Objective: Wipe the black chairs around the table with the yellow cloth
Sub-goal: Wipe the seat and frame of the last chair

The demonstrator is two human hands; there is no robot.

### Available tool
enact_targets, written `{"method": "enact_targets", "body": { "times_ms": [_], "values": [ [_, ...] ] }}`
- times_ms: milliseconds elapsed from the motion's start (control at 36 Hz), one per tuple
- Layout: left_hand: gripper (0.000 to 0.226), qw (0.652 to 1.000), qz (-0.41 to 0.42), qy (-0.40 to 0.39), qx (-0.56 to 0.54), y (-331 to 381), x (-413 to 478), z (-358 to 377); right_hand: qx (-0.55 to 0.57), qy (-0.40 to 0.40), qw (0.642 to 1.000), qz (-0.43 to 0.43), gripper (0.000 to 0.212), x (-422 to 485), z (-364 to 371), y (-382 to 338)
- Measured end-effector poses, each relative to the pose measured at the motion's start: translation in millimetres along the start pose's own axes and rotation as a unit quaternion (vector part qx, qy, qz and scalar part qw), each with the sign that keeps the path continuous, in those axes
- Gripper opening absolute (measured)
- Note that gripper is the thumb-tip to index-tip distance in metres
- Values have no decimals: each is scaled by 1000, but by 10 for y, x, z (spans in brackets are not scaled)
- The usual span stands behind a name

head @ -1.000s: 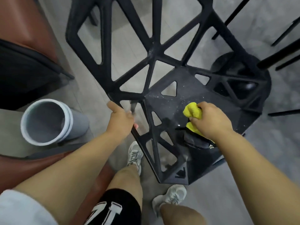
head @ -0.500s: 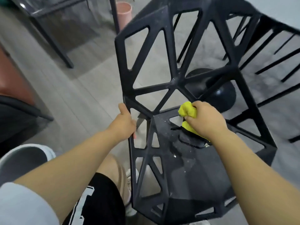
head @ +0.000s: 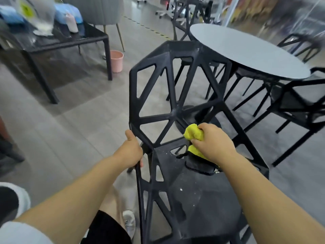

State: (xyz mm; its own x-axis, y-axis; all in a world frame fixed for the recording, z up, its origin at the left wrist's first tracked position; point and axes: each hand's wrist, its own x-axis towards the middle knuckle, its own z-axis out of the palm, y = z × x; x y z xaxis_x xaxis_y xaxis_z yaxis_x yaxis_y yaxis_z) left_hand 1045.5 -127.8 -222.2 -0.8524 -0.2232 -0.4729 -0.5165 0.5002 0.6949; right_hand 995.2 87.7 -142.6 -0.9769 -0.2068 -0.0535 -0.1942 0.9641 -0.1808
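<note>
The left hand [head: 131,150] grips the chair's [head: 173,112] left edge; the right hand [head: 213,143] holds the cloth [head: 192,133] over the seat's rear. Behind the chair, a table [head: 246,50] stands right, a bucket [head: 116,61] left.

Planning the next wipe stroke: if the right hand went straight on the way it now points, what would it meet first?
Probably the black chair's backrest lattice, just beyond the yellow cloth that the right hand grips, though depth is hard to judge.
</note>
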Motion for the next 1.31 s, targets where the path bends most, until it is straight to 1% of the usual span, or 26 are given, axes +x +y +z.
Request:
{"method": "enact_targets", "body": {
  "times_ms": [83, 167, 222, 278, 333, 417, 444, 500, 556, 583, 639, 667, 722, 778, 861, 944, 1000, 1056, 1139, 1222, 1250, 1306],
  "values": [
    [54, 999, 30, 33, 1, 16, 5, 29, -2, 14, 1000, -5, 40, 20, -53, 15],
    [37, 1000, 9, -17, 2, 88, 88, 25, 5, 20, 1000, -4, 36, 97, -77, 31],
    [37, 1000, -5, -23, -13, 155, 174, 24, 11, 17, 1000, -13, 32, 187, -83, 44],
    [40, 1000, -7, -14, 8, 210, 261, 30, 22, 18, 999, -21, 32, 300, -101, 59],
    [36, 1000, -9, -5, 27, 234, 343, 39, 43, 26, 998, -24, 33, 431, -130, 71],
    [33, 999, -9, -40, 2, 317, 400, -24, 90, 51, 994, -30, 39, 644, -162, 69],
    [29, 999, -6, -38, -6, 343, 420, -87, 102, 63, 992, -35, 41, 718, -167, 53],
    [28, 1000, 7, 16, 2, 423, 489, -272, 123, 88, 987, -51, 41, 858, -182, 10],
    [37, 996, 27, 87, 18, 551, 555, -498, 132, 110, 982, -74, 41, 996, -206, -52],
    [39, 991, 45, 122, 19, 633, 585, -611, 136, 122, 979, -89, 41, 1066, -222, -86],
    [34, 978, 95, 184, -10, 827, 618, -839, 155, 149, 970, -115, 41, 1214, -266, -166],
    [30, 971, 131, 197, -41, 919, 636, -939, 166, 164, 964, -128, 40, 1289, -298, -209],
    [14, 952, 210, 195, -111, 1089, 664, -1086, 186, 195, 952, -148, 40, 1438, -381, -300],
    [15, 937, 254, 190, -146, 1197, 687, -1143, 201, 231, 938, -163, 40, 1586, -498, -400],
    [13, 929, 277, 222, -101, 1264, 660, -1138, 211, 278, 922, -166, 39, 1818, -688, -540],
    [13, 919, 297, 256, -42, 1234, 654, -1124, 216, 271, 928, -138, 36, 2034, -785, -655],
    [15, 917, 302, 259, -25, 1217, 680, -1140, 216, 271, 930, -124, 33, 2101, -760, -716],
    [17, 922, 298, 245, -29, 1221, 690, -1160, 222, 284, 923, -134, 32, 2069, -689, -770],
    [19, 926, 301, 216, -68, 1193, 720, -1166, 239, 285, 909, -190, 31, 1870, -512, -851],
    [16, 924, 309, 204, -95, 1167, 734, -1166, 226, 269, 899, -261, 40, 1700, -349, -884],
    [17, 924, 311, 202, -95, 1165, 733, -1167, 221, 262, 899, -272, 41, 1702, -341, -867],
    [20, 926, 307, 196, -98, 1166, 718, -1169, 226, 262, 900, -264, 39, 1783, -410, -811]
  ]
}}
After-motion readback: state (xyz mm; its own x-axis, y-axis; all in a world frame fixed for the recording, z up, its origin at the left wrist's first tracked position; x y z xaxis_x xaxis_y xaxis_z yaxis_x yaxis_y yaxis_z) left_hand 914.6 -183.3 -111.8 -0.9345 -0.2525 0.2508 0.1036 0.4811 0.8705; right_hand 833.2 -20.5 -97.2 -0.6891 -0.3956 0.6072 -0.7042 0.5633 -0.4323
